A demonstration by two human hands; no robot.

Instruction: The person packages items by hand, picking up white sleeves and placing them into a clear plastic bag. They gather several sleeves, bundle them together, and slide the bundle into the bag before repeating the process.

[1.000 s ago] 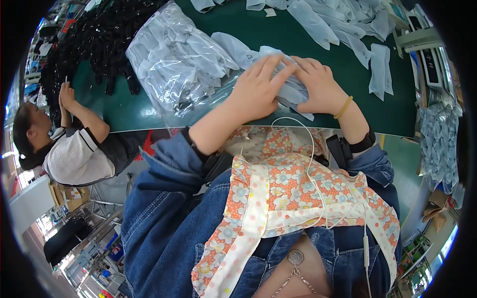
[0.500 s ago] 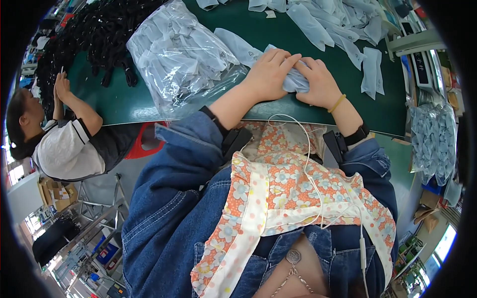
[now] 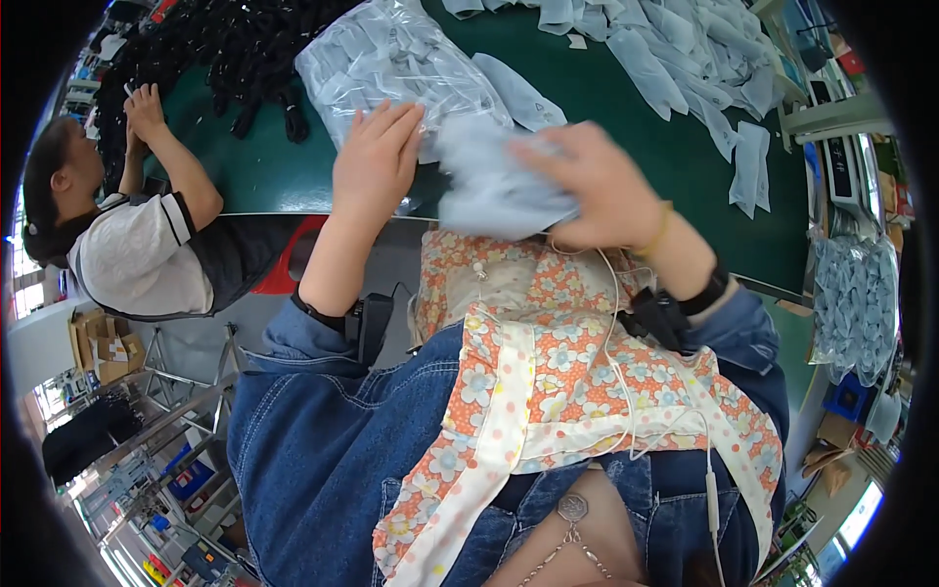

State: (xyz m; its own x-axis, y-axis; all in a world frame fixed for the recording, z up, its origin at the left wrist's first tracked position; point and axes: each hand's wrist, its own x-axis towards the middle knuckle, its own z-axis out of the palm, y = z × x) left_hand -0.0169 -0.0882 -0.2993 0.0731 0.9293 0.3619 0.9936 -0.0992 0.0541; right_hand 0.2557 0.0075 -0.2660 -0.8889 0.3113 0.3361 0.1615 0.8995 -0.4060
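A bunch of pale blue-grey frosted plastic packets (image 3: 489, 181), smeared by motion, is in my right hand (image 3: 606, 191) over the table's near edge. My thumb and fingers close round its right side. To the left, my left hand (image 3: 377, 161) has its fingers stretched out against the near side of a big clear plastic bag (image 3: 333, 73). More of the same packets fill that bag, which lies on its side. Whether my left fingers grip the bag's film cannot be made out. One loose packet (image 3: 518, 93) rests just right of the bag.
Packets (image 3: 675, 59) are heaped at the far right of the green table (image 3: 626, 147), with one pair (image 3: 750, 166) nearer. Black cord-like items (image 3: 205, 49) pile up at the far left, where a co-worker (image 3: 137, 225) sits. Another filled bag (image 3: 853, 303) hangs at right.
My hands have parted: the left has swung left to the bag and opened out, while the right has brought the packets nearer to me. The whole view has shifted slightly.
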